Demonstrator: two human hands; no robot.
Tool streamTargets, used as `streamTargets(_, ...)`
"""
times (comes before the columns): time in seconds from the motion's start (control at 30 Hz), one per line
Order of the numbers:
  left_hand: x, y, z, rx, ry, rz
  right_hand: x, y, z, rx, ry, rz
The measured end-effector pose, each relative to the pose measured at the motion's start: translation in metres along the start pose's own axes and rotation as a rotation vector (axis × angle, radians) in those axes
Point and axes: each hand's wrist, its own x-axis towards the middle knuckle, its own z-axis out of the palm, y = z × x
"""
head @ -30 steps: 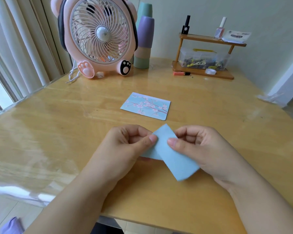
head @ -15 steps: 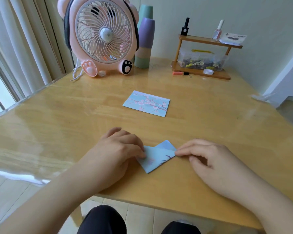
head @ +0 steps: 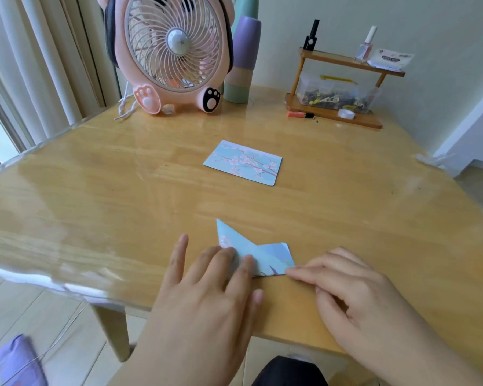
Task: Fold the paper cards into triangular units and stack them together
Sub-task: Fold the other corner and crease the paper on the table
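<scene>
Folded card (head: 258,254) flat on table (head: 95,207), nr front edge, btwn both hands. One pointed flap sticking up-left, short flap at upper right, blossom print showing. Left hand (head: 207,296) directly below-left of it: fingers straight & spread, middle ones pressing down on card's left part, outermost finger splayed off to the left on bare wood. Right hand (head: 343,285) just right of it: fingers loosely bent, one fingertip touching card's lower right corner, pinning it; nothing gripped. Unfolded card (head: 244,162) flat further back, mid-table, well apart from hands. Wide bare wood left & right of folded card and btwn the two cards. At far edge: pink fan (head: 173,51), stacked cups (head: 243,59), small wooden shelf (head: 343,87) w/ bottles & clear box.
</scene>
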Motion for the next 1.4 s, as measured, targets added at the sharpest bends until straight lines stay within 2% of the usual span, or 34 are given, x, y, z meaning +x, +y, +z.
streamTargets(0.27, -0.019, 0.017, 0.012, 0.016, 0.006, -0.097, -0.004, -0.006, 0.007, -0.115, 0.005, -0.086)
streamTargets(0.57, -0.019, 0.018, 0.005, -0.007, 0.098, -0.034, -0.004, -0.018, 0.014, 0.065, -0.056, -0.015)
streamTargets(0.9, -0.029, 0.031, 0.009, 0.050, 0.186, -0.176, -0.004, -0.023, 0.015, -0.046, -0.061, -0.049)
streamTargets(1.03, -0.023, 0.031, 0.006, 0.018, 0.205, -0.146, -0.002, -0.032, 0.016, 0.047, -0.099, -0.018)
streamTargets(1.13, -0.020, 0.030, 0.004, 0.017, 0.209, -0.200, -0.002, -0.035, 0.014, 0.072, -0.113, 0.017)
streamTargets(1.4, -0.025, 0.038, 0.004, 0.013, 0.206, -0.365, 0.000, -0.039, 0.018, 0.000, 0.068, 0.137)
